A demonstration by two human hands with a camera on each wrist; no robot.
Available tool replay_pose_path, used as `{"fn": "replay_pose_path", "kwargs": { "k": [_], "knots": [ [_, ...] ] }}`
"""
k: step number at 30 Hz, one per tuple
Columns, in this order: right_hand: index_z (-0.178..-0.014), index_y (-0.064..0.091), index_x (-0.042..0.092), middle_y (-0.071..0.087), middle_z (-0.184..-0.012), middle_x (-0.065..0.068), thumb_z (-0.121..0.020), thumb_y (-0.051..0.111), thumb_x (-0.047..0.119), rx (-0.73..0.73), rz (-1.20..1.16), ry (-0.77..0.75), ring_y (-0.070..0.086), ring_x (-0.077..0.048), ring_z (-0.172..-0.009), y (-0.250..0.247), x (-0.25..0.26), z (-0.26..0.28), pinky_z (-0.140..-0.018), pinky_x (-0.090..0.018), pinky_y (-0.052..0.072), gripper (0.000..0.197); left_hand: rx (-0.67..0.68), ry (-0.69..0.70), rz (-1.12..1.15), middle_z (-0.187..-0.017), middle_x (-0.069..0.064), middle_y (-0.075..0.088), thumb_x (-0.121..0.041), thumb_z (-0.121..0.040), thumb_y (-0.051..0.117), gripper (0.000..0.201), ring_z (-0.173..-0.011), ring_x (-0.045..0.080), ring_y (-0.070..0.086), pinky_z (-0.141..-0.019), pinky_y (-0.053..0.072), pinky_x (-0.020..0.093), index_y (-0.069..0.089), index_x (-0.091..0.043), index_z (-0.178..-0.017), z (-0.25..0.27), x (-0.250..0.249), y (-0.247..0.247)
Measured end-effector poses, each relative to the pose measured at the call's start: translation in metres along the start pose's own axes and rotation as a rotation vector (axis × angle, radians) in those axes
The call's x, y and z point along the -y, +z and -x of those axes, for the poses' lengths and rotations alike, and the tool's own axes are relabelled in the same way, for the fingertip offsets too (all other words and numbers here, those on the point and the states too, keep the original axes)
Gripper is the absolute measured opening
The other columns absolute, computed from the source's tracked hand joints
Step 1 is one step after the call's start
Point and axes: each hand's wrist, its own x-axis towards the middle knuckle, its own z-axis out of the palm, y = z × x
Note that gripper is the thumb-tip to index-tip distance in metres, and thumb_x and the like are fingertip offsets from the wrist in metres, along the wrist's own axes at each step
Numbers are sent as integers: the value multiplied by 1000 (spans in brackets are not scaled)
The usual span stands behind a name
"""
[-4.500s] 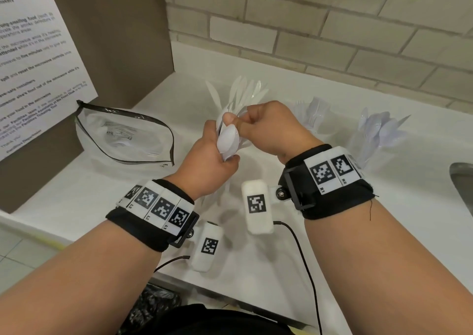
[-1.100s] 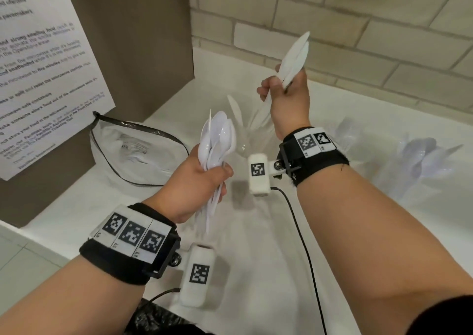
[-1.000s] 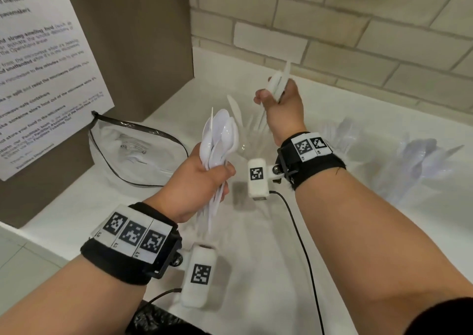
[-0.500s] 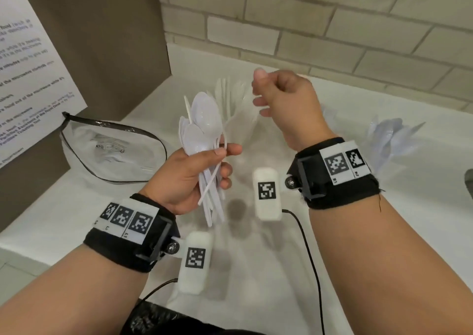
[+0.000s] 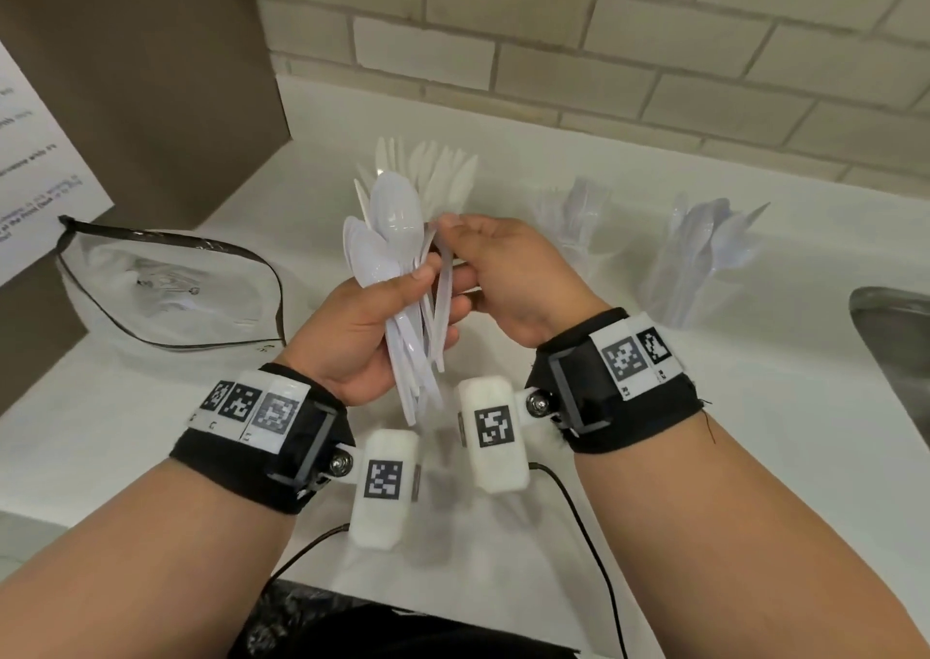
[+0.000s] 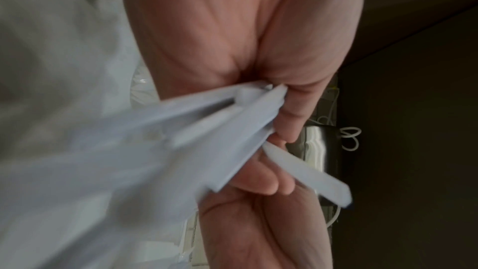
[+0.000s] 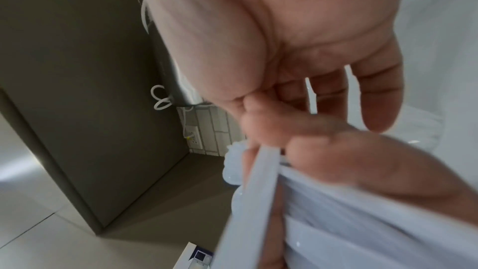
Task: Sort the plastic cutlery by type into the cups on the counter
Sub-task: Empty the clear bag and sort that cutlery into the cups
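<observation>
My left hand (image 5: 402, 301) grips a bundle of white plastic cutlery (image 5: 392, 245) upright over the counter, spoon bowls on top and handles hanging below the palm. My right hand (image 5: 453, 235) is at the bundle's right side and pinches one thin handle (image 7: 261, 171) in it. The left wrist view shows the left hand's fingers (image 6: 258, 183) curled round the blurred handles (image 6: 207, 126). Three clear cups stand behind. The left cup's knives (image 5: 443, 175) rise above my hands. The middle cup (image 5: 573, 220) holds forks, and the right cup (image 5: 699, 265) holds spoons.
An open clear zip bag (image 5: 166, 286) lies on the white counter (image 5: 755, 432) at the left, below a brown cabinet side with a paper notice (image 5: 30, 180). A steel sink rim (image 5: 896, 336) shows at the right edge. A brick wall backs the counter.
My right hand lowered the knives it held into the left cup, let go, and came back down to the bundle. My left hand kept hold of the bundle.
</observation>
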Motion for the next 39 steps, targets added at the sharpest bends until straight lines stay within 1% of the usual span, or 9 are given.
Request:
{"fn": "replay_pose_path", "kwargs": {
  "k": [6, 9, 13, 17, 20, 24, 29, 35, 39],
  "knots": [
    [-96, 56, 12, 59, -72, -4, -103, 37, 18, -357, -73, -146, 58, -17, -60, -9, 8, -4, -66, -35, 56, 22, -88, -4, -11, -112, 11, 70, -13, -92, 48, 12, -98, 27, 70, -82, 58, 39, 60, -12, -91, -2, 2, 0],
    [-92, 60, 15, 55, -70, -1, -98, 49, 16, -257, 123, -109, 53, -12, -58, -8, 2, -3, -57, -28, 52, 12, -110, -32, -54, -112, 10, 67, -15, -92, 50, 18, -108, 33, 65, -93, 50, 50, 62, -9, -104, -2, 4, -2],
    [-92, 67, 5, 68, -71, 1, -86, 68, 11, -137, 165, -10, 63, -6, -55, -4, -5, -1, -47, -19, 42, 8, -72, -69, -144, -132, 19, 56, -19, -96, 48, 42, -117, 39, 58, -97, 46, 56, 50, -11, -137, 0, 5, -3],
    [-86, 63, 7, 66, -68, -1, -90, 60, 6, -137, 125, 11, 63, -4, -48, -3, -3, 0, -43, -15, 43, 5, -80, -81, -201, -132, 16, 59, -21, -96, 45, 42, -119, 35, 58, -98, 45, 56, 49, -12, -137, 0, 2, -1],
    [-88, 63, 7, 69, -75, -6, -93, 54, 12, -191, 138, -16, 69, -17, -63, 3, -7, -5, -54, -28, 54, 12, -117, -69, -199, -126, 14, 63, -19, -98, 44, 32, -116, 34, 61, -100, 43, 57, 58, -10, -126, -2, 2, 2],
    [-83, 59, 5, 70, -89, -18, -92, 49, 17, -297, 281, -77, 69, -33, -82, 10, -11, -12, -76, -48, 58, 18, -151, -50, -145, -106, 10, 72, -17, -99, 45, 24, -98, 28, 69, -88, 55, 49, 64, -14, -114, -5, 2, 6],
    [-67, 42, 12, 64, -84, -18, -92, 43, 13, -378, 483, -151, 66, -35, -81, 8, -8, -15, -70, -37, 53, 25, -226, -61, -177, -74, -1, 70, -21, -96, 52, 16, -64, 16, 63, -58, 56, 30, 64, -13, -104, -9, 6, 10],
    [-89, 45, 9, 45, -73, 2, -97, 39, 15, -422, 389, -93, 49, -20, -75, 0, -8, -19, -67, -30, 41, 12, -224, -32, -271, -83, 4, 69, -16, -97, 52, 22, -56, 15, 51, -52, 48, 28, 58, -7, -116, -11, 8, 13],
    [-71, 39, 17, 48, -76, -2, -96, 40, 13, -454, 368, -97, 46, -18, -66, -1, -10, -20, -63, -30, 39, 25, -250, -10, -418, -93, 2, 72, -19, -97, 53, 26, -57, 13, 54, -56, 52, 29, 57, -10, -121, -10, 8, 13]
  ]
}}
